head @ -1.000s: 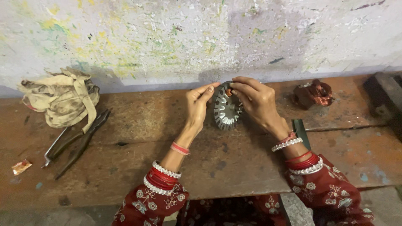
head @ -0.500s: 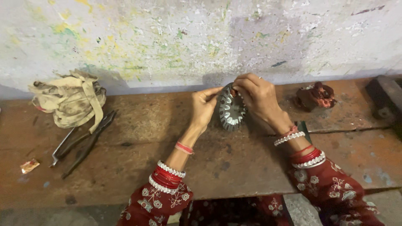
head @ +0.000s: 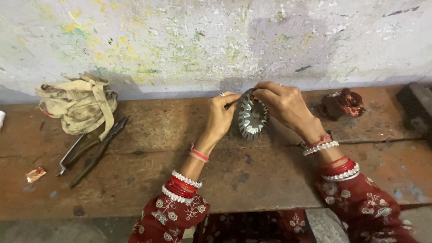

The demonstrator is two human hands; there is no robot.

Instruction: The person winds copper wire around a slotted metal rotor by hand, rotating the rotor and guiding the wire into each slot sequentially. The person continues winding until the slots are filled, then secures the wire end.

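Note:
A round grey metal stator core point(head: 250, 119) with slotted teeth stands on its edge on the brown wooden bench point(head: 148, 175), close to the wall. My right hand point(head: 284, 105) grips its top and right rim. My left hand point(head: 221, 114) presses against its left side, pinching a thin strip or wire at the upper edge. What the fingertips hold is too small to make out. Both wrists wear red and white bangles, and the sleeves are dark red with a floral print.
A dirty beige rag bundle point(head: 81, 103) lies at the far left by the wall, with dark pliers point(head: 92, 148) in front of it. A copper wire coil point(head: 343, 103) sits at the right. A dark block point(head: 416, 105) is at the right edge. A paint-spattered wall rises behind.
The core and both hands have stayed together at the same spot. My fingers have shifted slightly along the core's upper rim. The view has moved a little.

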